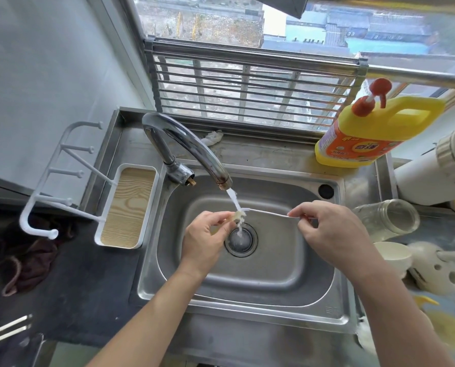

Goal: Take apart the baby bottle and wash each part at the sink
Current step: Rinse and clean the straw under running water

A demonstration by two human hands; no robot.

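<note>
Over the steel sink, my left hand pinches a small translucent bottle part under the stream running from the tap. My right hand holds the end of a thin straw brush whose tip meets that part in the water. The clear bottle body lies on its side on the counter to the right. Beside it are a cream cap and a cream collar piece with holes.
A yellow dish soap jug with a red pump stands at the back right. A white rack with a wood-look tray sits left of the sink. A dark cloth lies on the left counter. The drain is below the stream.
</note>
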